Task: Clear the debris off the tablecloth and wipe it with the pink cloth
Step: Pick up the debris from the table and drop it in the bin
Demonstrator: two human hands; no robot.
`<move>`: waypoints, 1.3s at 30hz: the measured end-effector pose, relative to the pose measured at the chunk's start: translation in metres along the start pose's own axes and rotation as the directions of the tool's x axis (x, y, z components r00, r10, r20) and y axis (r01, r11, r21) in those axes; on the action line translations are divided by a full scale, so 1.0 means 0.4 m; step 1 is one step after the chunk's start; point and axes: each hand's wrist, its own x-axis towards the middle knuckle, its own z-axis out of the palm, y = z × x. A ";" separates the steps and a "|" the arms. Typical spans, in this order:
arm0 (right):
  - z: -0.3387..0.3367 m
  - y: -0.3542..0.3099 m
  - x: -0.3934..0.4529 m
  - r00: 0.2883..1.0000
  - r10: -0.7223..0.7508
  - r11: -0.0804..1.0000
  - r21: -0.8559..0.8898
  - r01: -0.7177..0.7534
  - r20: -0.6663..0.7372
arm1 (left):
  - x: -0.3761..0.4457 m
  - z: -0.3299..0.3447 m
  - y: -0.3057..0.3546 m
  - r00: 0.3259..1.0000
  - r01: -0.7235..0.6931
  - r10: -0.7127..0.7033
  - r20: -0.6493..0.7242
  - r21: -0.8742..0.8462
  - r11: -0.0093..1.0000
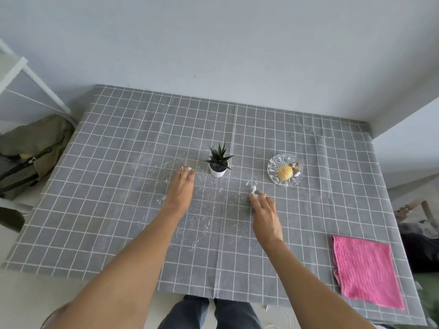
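Head view: both hands lie palm-down on the tablecloth (118,162) among scattered white debris (202,224). Landmark: potted plant (218,162). Left hand (181,188) sits just left of the plant, fingers over a white scrap (186,168); whether it is pinched, cannot tell. Right hand (266,214) is right of and nearer than the plant, fingertips touching another scrap (253,189); hold likewise unclear. Pink cloth (367,269) lies far right of the plant, untouched. Judgement: gather larger scraps first, sweeping crumbs inward, away from the plant.
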 end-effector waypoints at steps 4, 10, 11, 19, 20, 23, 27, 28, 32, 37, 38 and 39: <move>-0.023 -0.006 0.003 0.999 -0.038 0.999 -0.023 0.039 0.017 | -0.048 -0.010 -0.017 0.999 0.014 -0.014 -0.028 0.014 1.000; -0.051 -0.097 -0.010 0.975 -0.191 0.979 -0.056 0.198 0.115 | -0.149 -0.057 -0.021 0.989 0.122 -0.124 -0.079 -0.029 0.992; -0.054 -0.117 -0.012 0.967 -0.222 0.971 -0.058 0.231 0.127 | -0.168 -0.067 -0.020 0.985 0.142 -0.146 -0.094 -0.043 0.989; -0.007 -0.291 -0.015 0.836 -0.489 0.855 -0.056 0.516 0.251 | -0.370 -0.118 -0.103 0.873 0.419 -0.442 -0.204 -0.149 0.896; 0.005 -0.319 -0.019 0.816 -0.514 0.838 -0.049 0.544 0.264 | -0.405 -0.124 -0.124 0.854 0.448 -0.472 -0.218 -0.152 0.881; 0.044 -0.407 -0.042 0.752 -0.597 0.779 -0.023 0.627 0.280 | -0.511 -0.143 -0.185 0.800 0.523 -0.545 -0.250 -0.154 0.838; 0.102 -0.520 -0.102 0.676 -0.681 0.704 -0.002 0.710 0.281 | -0.650 -0.162 -0.254 0.736 0.576 -0.605 -0.304 -0.187 0.795; 0.118 -0.548 -0.120 0.658 -0.698 0.686 0.002 0.727 0.283 | -0.681 -0.165 -0.271 0.721 0.593 -0.617 -0.316 -0.179 0.785; 0.182 -0.664 -0.207 0.590 -0.753 0.621 0.017 0.784 0.293 | -0.808 -0.177 -0.347 0.700 0.653 -0.643 -0.311 -0.084 0.753; 0.277 -0.786 -0.357 0.556 -0.771 0.591 0.023 0.807 0.311 | -0.996 -0.179 -0.459 0.776 0.628 -0.614 -0.143 0.270 0.730; 0.296 -0.808 -0.391 0.548 -0.772 0.587 0.029 0.809 0.321 | -1.035 -0.183 -0.482 0.779 0.623 -0.610 -0.145 0.281 0.730; 0.314 -0.829 -0.425 0.538 -0.776 0.579 0.032 0.815 0.329 | -1.073 -0.188 -0.503 0.774 0.632 -0.611 -0.167 0.252 0.732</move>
